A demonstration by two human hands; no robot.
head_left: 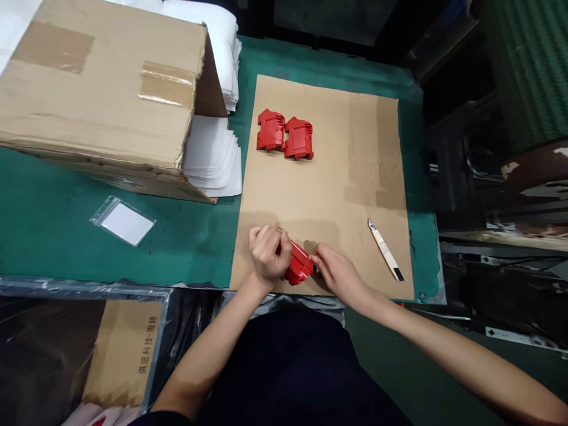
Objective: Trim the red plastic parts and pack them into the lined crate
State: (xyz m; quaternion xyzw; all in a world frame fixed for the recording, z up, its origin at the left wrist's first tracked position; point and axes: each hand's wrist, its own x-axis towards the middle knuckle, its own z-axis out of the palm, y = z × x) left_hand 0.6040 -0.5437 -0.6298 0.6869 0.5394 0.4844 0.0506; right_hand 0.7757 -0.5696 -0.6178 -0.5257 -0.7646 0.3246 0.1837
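Note:
Near the front edge of a brown cardboard sheet, my left hand is closed around the upper left end of a red plastic part. My right hand has thumb and fingertips pinched at the right edge of that part; whether something small sits between them is hidden. Farther back on the sheet, two similar red plastic parts lie side by side. To the right of my right hand rests a trimming knife with a pale handle and a short metal tip.
A large cardboard box lies on its side at the left, white foam sheets spilling from its open end. A clear zip bag with a white card lies on the green mat. Below left stands a plastic-lined bin.

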